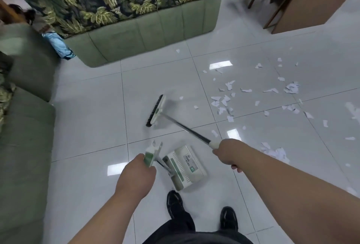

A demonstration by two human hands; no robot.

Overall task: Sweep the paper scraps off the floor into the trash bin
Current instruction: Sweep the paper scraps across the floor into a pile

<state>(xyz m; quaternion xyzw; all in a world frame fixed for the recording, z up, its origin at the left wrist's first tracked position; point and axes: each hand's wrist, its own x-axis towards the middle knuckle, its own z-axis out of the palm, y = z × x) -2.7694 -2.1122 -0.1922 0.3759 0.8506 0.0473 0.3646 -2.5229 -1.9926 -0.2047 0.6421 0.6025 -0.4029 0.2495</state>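
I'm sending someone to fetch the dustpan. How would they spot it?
Start at the white tiled floor before the green sofa. The dustpan sits just ahead of the black shoes, its handle in the left hand. It alone is a ribbed white-and-green tray.

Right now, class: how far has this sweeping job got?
Barely begun. Done: tools picked up, the right hand gripping the broom, the left hand holding the dustpan. In hand: broom head on bare tile. Left: paper scraps lie scattered; no bin is visible.
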